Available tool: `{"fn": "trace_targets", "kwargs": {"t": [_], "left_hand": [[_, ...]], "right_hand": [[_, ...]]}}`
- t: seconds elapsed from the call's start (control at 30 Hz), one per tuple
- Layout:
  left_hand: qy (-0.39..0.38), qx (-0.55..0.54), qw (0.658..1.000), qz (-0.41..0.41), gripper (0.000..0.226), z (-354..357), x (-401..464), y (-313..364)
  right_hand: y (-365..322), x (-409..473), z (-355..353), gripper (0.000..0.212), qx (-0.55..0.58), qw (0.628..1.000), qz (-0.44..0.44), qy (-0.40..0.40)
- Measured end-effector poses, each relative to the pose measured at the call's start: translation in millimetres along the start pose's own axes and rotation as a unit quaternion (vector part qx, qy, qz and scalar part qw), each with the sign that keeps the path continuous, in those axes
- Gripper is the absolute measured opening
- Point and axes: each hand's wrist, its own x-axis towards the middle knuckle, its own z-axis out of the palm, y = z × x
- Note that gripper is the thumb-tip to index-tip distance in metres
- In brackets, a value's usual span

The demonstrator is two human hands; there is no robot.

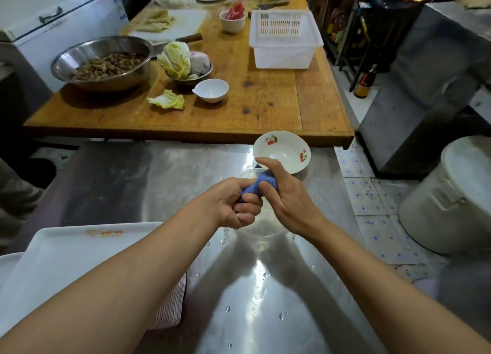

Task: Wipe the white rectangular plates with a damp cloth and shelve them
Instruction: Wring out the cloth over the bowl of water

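Commercial kitchen, two work surfaces, artificial light.
A stainless steel desk (pixel 159 172) in the foreground, wet with droplets and glare, butts against a worn wooden desk (pixel 265 109). White chest freezer (pixel 61 21) at far left. Steel cabinet (pixel 425 87) at right. Floor (pixel 372 202) is pale tile with blue dots, visibly soiled. Flame glows at upper right.

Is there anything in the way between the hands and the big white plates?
Nothing visible blocks the way. Both the left hand and the right hand grip the blue cloth over a clear bowl. The stack of white plates sits to their left, with only bare wet metal counter between.
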Motion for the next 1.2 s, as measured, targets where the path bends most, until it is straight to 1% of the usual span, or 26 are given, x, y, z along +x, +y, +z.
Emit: {"fn": "trace_targets", "kwargs": {"t": [0.07, 0.1, 0.17, 0.2, 0.27, 0.3, 0.37, 0.4, 0.47, 0.57, 0.6, 0.77, 0.87, 0.93, 0.97, 1.0, 1.03, 1.07, 1.13, 1.17, 1.2], "left_hand": [[0.034, 0.025, 0.999, 0.014, 0.051, 6.5, -2.2, -1.7], [0.059, 0.045, 0.996, 0.041, 0.048, 11.0, -2.0, -3.4], [0.112, 0.093, 0.981, 0.127, 0.041, 20.1, 0.4, -7.9], [0.133, 0.127, 0.967, 0.177, 0.038, 23.3, 2.1, -10.0], [0.164, 0.231, 0.920, 0.270, 0.036, 26.6, 4.0, -12.6], [0.185, 0.291, 0.887, 0.307, 0.033, 25.9, 4.2, -13.2], [0.230, 0.405, 0.809, 0.358, 0.026, 21.5, 3.3, -12.6], [0.239, 0.458, 0.773, 0.368, 0.023, 19.0, 2.8, -12.5], [0.232, 0.545, 0.715, 0.372, 0.017, 15.0, 2.7, -12.8], [0.229, 0.638, 0.639, 0.365, 0.015, 7.7, 9.0, -10.4], [0.229, 0.657, 0.620, 0.362, 0.015, 4.4, 11.8, -9.2], [0.213, 0.729, 0.552, 0.344, 0.016, -11.0, 22.8, -8.9], [0.208, 0.768, 0.506, 0.334, 0.023, -17.6, 28.7, -8.7], [0.203, 0.780, 0.487, 0.337, 0.025, -21.1, 31.6, -7.9], [0.200, 0.777, 0.488, 0.344, 0.024, -22.4, 32.6, -8.1], [0.200, 0.762, 0.505, 0.352, 0.021, -23.2, 33.0, -8.9], [0.201, 0.731, 0.544, 0.359, 0.018, -23.3, 33.1, -9.8], [0.204, 0.681, 0.602, 0.363, 0.018, -22.2, 32.8, -10.6], [0.202, 0.539, 0.737, 0.354, 0.023, -16.6, 29.0, -12.1], [0.187, 0.459, 0.800, 0.339, 0.025, -12.3, 25.6, -12.3], [0.163, 0.385, 0.852, 0.315, 0.028, -8.4, 22.1, -11.3]], "right_hand": [[-5.3, 0.0, 6.7, 0.032, -0.013, 0.999, -0.005, 0.037], [-8.0, 0.4, 9.8, 0.034, -0.012, 0.997, 0.020, 0.067], [-13.4, 6.7, 13.6, 0.036, 0.019, 0.986, 0.112, 0.121], [-16.4, 12.3, 13.0, 0.035, 0.052, 0.976, 0.166, 0.133], [-21.6, 25.0, 8.0, 0.034, 0.144, 0.949, 0.255, 0.121], [-22.8, 30.7, 4.0, 0.032, 0.196, 0.930, 0.292, 0.102], [-24.7, 37.5, -4.9, 0.027, 0.272, 0.895, 0.349, 0.049], [-25.1, 38.4, -7.9, 0.026, 0.294, 0.881, 0.370, 0.022], [-23.7, 39.0, -9.8, 0.026, 0.318, 0.854, 0.412, -0.016], [-18.1, 42.8, -4.6, 0.027, 0.314, 0.821, 0.476, -0.029], [-16.1, 44.8, -1.8, 0.028, 0.308, 0.816, 0.489, -0.033], [-5.0, 48.1, 13.7, 0.029, 0.266, 0.804, 0.529, -0.050], [0.3, 45.9, 19.6, 0.033, 0.248, 0.796, 0.550, -0.055], [0.8, 45.8, 21.6, 0.030, 0.253, 0.794, 0.550, -0.058], [0.0, 45.8, 21.4, 0.027, 0.257, 0.799, 0.542, -0.054], [-0.3, 45.4, 21.0, 0.023, 0.256, 0.813, 0.521, -0.046], [0.2, 45.0, 20.2, 0.021, 0.243, 0.838, 0.487, -0.037], [0.8, 44.3, 19.2, 0.022, 0.221, 0.868, 0.444, -0.028], [1.1, 41.2, 16.4, 0.028, 0.156, 0.923, 0.351, 0.007], [0.5, 38.9, 14.5, 0.029, 0.122, 0.945, 0.301, 0.033], [-0.8, 36.2, 12.1, 0.029, 0.092, 0.963, 0.249, 0.056]]}}
